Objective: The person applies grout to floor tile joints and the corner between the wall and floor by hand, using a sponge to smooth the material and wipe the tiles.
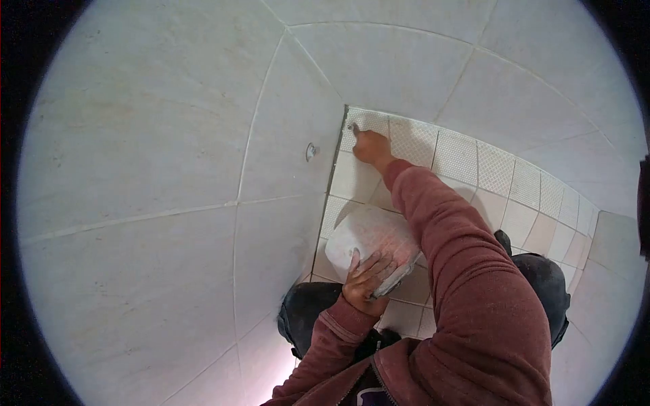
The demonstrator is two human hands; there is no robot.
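My left hand point(369, 279) grips the near side of a white, dusty plastic container point(369, 233), its fingers spread along the wall. The container sits low over the floor tiles between my knees, with pinkish smears on its surface. At full reach, my right hand point(372, 147) is closed near the far left corner of the floor. A small greyish tip point(353, 127) shows at its fingers, right at a textured floor tile point(367, 122); I cannot tell what it is. Dark gaps run along the floor's left edge.
Large pale wall tiles point(162, 149) rise on the left, and another tiled wall point(393, 64) stands ahead. A small round metal fitting point(311, 152) sits in the left wall. My dark-clad knees point(308, 314) are close to the floor on both sides. More floor tiles point(521, 220) stretch to the right.
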